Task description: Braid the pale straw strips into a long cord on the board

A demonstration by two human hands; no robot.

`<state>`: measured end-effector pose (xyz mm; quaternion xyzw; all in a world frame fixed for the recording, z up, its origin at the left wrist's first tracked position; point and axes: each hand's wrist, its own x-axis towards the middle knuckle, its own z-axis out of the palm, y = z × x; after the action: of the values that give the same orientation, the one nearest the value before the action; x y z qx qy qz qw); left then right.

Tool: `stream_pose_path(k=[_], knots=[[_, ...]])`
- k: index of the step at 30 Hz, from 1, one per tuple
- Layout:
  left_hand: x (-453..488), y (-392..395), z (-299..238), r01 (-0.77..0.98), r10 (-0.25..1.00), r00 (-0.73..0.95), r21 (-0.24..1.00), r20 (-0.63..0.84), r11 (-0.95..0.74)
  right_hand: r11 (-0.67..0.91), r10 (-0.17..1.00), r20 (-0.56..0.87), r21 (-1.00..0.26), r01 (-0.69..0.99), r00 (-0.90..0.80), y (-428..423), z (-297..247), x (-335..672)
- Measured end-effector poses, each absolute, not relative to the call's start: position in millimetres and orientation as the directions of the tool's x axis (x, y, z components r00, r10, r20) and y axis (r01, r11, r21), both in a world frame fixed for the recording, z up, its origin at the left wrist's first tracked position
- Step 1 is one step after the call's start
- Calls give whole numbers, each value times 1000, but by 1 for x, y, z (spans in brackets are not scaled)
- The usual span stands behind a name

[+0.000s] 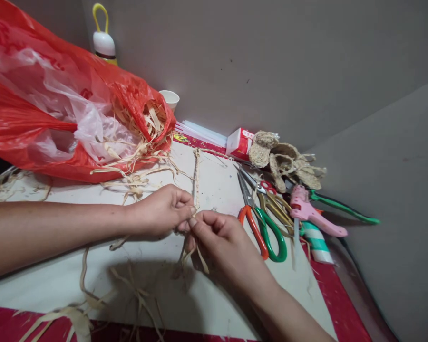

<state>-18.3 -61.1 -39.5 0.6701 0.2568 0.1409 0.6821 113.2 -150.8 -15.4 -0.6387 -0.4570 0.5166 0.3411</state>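
Two hands (223,237) pinching a braided straw cord (197,183), scissors (250,202) near right, red bag (105,78) left.

Head view | I have left hand (164,209) and right hand (223,237) meeting, fingertips pinching a braid (197,180) over the white top (296,285) | strands (203,262) dangle by the right | red bag (74,99) on my left, raffia (137,175) spilling out | cup (170,98) behind it | I see scissors (255,232), glue gun (310,211), woven pieces (288,159) on my right

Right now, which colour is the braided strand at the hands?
The braided strand is pale straw-beige, best seen in the head view.
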Motion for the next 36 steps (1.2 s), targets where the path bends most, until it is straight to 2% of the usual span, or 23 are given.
stream_pose_path(k=[3, 5, 8, 16, 23, 25, 27, 29, 31, 32, 35, 36], knots=[[-18, -58, -39, 164, 530, 827, 982, -188, 92, -199, 980, -160, -805, 559, 118, -157, -21, 108], [-17, -56, -38, 181, 523, 830, 980, -194, 77, -131, 991, -66, -650, 748, 116, -160, -26, 107], [-16, -54, -36, 187, 519, 829, 978, -207, 91, -82, 996, 5, -418, 905, 93, -161, -31, 107], [-17, -49, -37, 174, 482, 841, 967, -245, 189, 23, 995, 98, -75, 997, -16, -162, -34, 105], [-17, -50, -36, 183, 501, 833, 971, -235, 152, 162, 965, 197, 75, 984, -174, -166, -43, 104], [-16, -52, -35, 183, 504, 836, 976, -216, 114, 193, 956, 211, 79, 978, -205, -167, -44, 101], [-17, -53, -35, 185, 507, 838, 979, -202, 84, 219, 955, 199, 20, 975, -219, -170, -38, 99], [-17, -53, -35, 180, 505, 843, 981, -188, 65, 240, 968, 104, -141, 960, -227, -174, -24, 100], [-18, -52, -34, 169, 500, 847, 983, -179, 66, 199, 973, -37, -364, 910, -228, -177, -4, 106], [-18, -51, -34, 164, 496, 850, 984, -178, 71, 163, 976, -54, -450, 878, -209, -178, 5, 111], [-19, -50, -32, 159, 489, 853, 984, -181, 86, -3, 993, 89, -602, 799, 71, -171, 19, 129], [-19, -50, -32, 158, 486, 855, 983, -181, 88, -49, 985, 91, -666, 745, 147, -167, 17, 133]])
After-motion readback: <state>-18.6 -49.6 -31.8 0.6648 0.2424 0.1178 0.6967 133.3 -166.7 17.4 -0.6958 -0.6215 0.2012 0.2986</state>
